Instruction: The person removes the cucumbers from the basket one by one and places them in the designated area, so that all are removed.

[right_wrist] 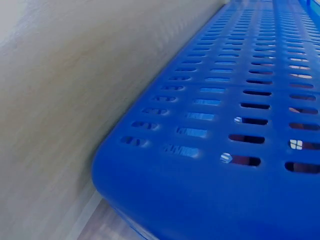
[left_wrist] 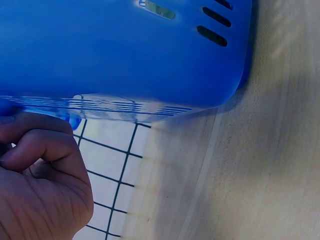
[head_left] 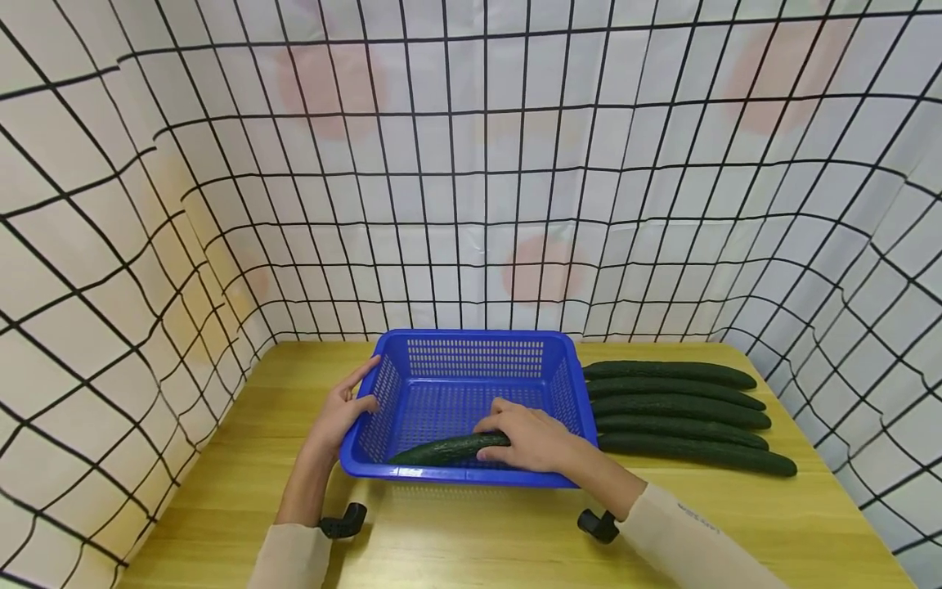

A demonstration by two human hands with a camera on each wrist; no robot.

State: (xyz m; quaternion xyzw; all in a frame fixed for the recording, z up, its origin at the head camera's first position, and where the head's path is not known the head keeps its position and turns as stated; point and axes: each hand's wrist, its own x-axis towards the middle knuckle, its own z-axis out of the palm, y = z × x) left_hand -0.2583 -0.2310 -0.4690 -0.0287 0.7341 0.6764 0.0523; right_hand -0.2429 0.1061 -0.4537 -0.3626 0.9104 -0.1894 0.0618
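Note:
A blue plastic basket (head_left: 471, 474) with slotted walls stands on the wooden table. My left hand (head_left: 340, 417) grips its left rim, thumb over the inside and fingers along the outside; the left wrist view shows those fingers bent at the basket's wall (left_wrist: 125, 55). Inside the basket, along the front wall, lies a dark green cucumber (head_left: 441, 451). My right hand (head_left: 533, 442) reaches over the front right rim and holds the cucumber's right end, which the hand covers. From the right wrist, the slotted basket wall (right_wrist: 165, 190) hides most of that hand.
Several cucumbers (head_left: 680, 406) lie side by side on the table to the basket's right, their left ends close to its wall. White sheeting behind a black grid net (head_left: 484, 173) encloses the back and sides. Wooden tabletop (head_left: 456, 540) shows in front.

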